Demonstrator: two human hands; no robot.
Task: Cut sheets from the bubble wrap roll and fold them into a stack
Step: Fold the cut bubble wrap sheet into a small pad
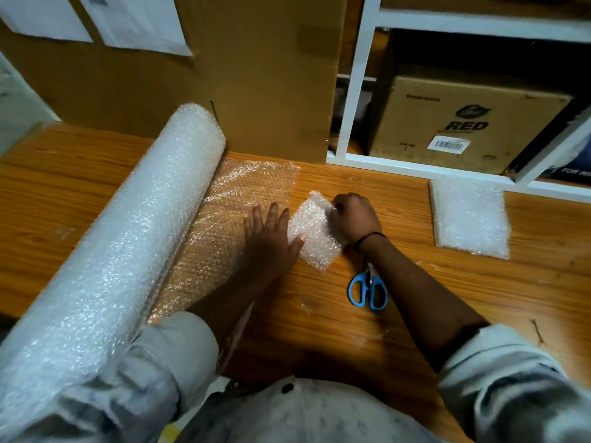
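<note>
- Sitting in the white shelf [353,100]: a brown cardboard box [463,123].
- Left hand [271,241] lies flat, fingers spread, on the unrolled bubbly sheet [220,219].
- Right hand [351,219] pinches the small folded piece [315,233] mid-table.
- Fat roll [112,244] lies left, squarish stack [470,215] right, blue scissors [367,290] between.

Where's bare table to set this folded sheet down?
Bare table between the right hand and the stack, and in front of the stack. Also left of the roll. Crowded in the middle: left hand, folded sheet, scissors.
</note>
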